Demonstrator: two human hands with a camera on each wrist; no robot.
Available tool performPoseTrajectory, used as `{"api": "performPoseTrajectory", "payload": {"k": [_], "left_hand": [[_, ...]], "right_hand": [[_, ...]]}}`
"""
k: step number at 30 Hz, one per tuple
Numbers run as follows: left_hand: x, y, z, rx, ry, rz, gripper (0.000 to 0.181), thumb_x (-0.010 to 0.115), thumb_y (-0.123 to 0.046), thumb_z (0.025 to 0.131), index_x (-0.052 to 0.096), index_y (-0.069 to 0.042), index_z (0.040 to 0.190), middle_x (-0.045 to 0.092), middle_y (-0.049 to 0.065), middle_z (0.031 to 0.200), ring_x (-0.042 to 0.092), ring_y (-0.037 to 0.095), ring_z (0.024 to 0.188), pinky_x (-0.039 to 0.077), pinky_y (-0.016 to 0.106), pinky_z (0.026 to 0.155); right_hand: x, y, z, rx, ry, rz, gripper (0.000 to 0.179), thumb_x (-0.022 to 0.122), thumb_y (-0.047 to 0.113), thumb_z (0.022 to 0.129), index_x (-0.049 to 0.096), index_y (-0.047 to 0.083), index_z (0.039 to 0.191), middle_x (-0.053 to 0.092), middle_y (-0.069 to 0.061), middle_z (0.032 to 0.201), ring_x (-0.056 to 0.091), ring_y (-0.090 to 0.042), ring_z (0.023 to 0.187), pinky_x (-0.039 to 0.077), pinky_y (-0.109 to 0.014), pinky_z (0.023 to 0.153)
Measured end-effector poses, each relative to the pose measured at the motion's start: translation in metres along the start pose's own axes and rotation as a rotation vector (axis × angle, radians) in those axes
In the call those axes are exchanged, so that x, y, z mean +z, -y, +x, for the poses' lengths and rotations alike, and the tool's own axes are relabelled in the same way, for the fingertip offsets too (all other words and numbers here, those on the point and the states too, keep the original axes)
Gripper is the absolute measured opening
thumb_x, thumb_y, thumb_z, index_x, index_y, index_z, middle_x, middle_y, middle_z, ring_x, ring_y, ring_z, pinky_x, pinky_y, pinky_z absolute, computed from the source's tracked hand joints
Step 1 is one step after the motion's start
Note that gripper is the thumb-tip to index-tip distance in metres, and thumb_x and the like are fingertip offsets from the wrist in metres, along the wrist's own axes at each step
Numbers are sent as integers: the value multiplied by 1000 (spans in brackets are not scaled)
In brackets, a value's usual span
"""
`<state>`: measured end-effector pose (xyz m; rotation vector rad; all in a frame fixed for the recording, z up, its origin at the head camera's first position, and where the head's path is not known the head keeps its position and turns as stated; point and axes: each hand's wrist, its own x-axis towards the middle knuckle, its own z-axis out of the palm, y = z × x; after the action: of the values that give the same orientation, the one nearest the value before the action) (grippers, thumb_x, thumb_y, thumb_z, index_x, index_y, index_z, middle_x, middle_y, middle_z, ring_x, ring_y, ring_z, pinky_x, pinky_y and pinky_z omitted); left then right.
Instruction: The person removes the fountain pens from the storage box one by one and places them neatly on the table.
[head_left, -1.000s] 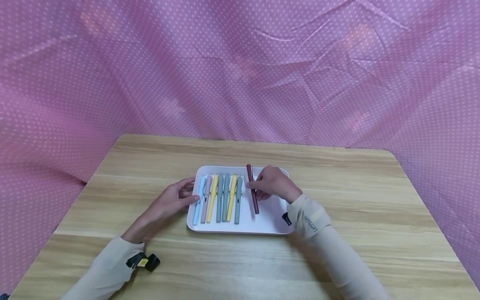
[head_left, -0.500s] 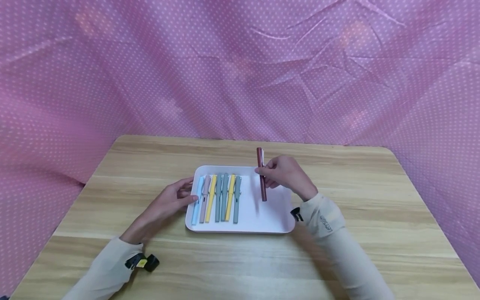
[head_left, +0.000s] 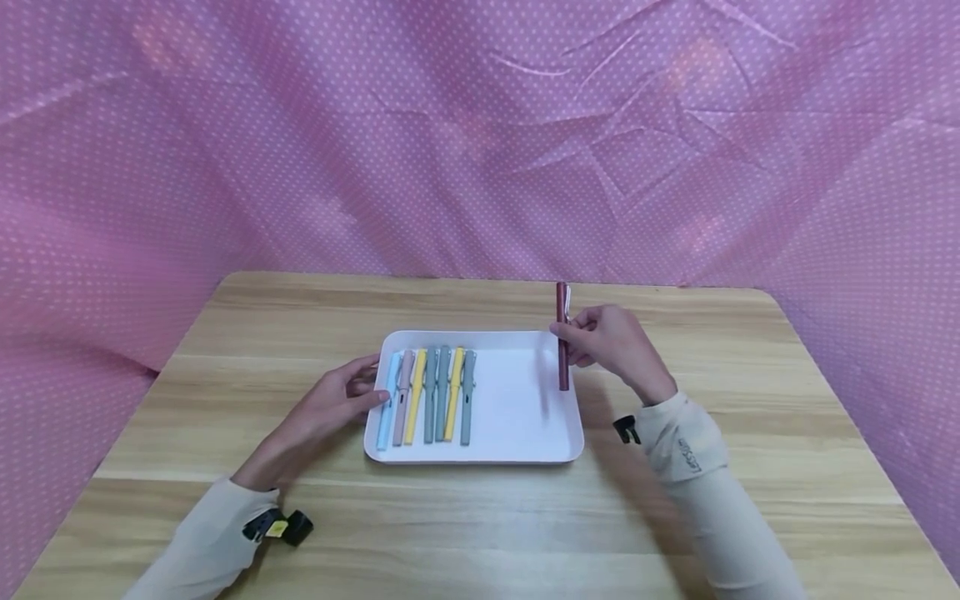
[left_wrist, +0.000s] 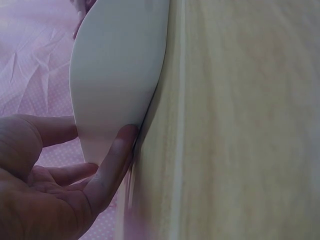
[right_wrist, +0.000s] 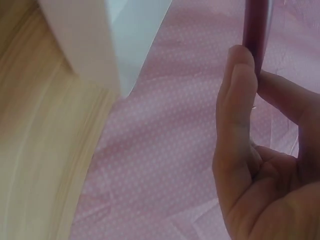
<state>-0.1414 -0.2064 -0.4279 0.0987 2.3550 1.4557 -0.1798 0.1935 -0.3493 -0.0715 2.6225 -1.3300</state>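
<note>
My right hand (head_left: 621, 348) pinches a dark red pen (head_left: 563, 367) with a silver clip between thumb and fingers. The pen stands nearly vertical in the head view, above the right rim of a white tray (head_left: 517, 417). In the right wrist view the pen (right_wrist: 256, 22) rises from my fingertips, its upper part cut off. At the tray's left edge my left hand (head_left: 330, 407) grips the rim, thumb on top and fingers against the outer wall (left_wrist: 117, 75). Several pens lie side by side in the tray's left half, among them a light blue pen (head_left: 388, 408) and a yellow pen (head_left: 416, 400).
The tray stands on a wood-grain table (head_left: 450, 533) with rounded far corners. Behind and beside the table hangs a pink dotted cloth (head_left: 465, 167). A black wrist camera (head_left: 288, 527) is strapped over the left sleeve.
My right hand has lifted the dark red pen off the tray and carried it rightward to the tray's right edge. My left hand has stayed at the left rim.
</note>
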Motion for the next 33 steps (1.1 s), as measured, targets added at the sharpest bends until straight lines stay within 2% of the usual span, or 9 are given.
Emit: {"api": "performPoseTrajectory", "payload": {"k": [4,9,17,25,33], "left_hand": [[-1,0,-1,3,3,-4,76,66,-21,103,24,-6,164,52,23,148,54,39,133,57,40,102],[0,-2,-1,-7,1,-17,76,67,-21,103,24,-7,165,52,22,148,54,39,133,57,39,102],[0,-3,-2,-4,3,-17,76,66,-22,104,24,-6,164,53,23,148,54,39,133,57,40,102],[0,-1,-1,4,7,2,76,66,-21,104,23,-5,164,51,24,149,53,41,135,56,41,104],[0,1,0,26,11,-17,74,65,-18,104,24,-3,164,52,25,147,54,41,133,58,39,102]], "right_hand": [[-6,-10,-2,14,-24,-5,38,74,35,98,71,-2,97,76,-9,81,75,-23,73,66,-40,74],[-10,-23,-4,39,-31,2,39,73,35,99,71,-4,99,76,-8,82,76,-31,80,66,-40,75],[-12,-41,-4,83,-42,-56,40,71,36,100,73,-4,100,76,-7,79,75,-24,74,66,-44,76],[-11,-56,-2,128,-13,-112,38,71,34,100,74,-3,97,75,-6,76,76,-28,77,65,-41,72],[-8,-67,-1,162,31,-108,34,72,33,100,74,0,90,74,-5,74,73,-22,71,63,-35,71]]}}
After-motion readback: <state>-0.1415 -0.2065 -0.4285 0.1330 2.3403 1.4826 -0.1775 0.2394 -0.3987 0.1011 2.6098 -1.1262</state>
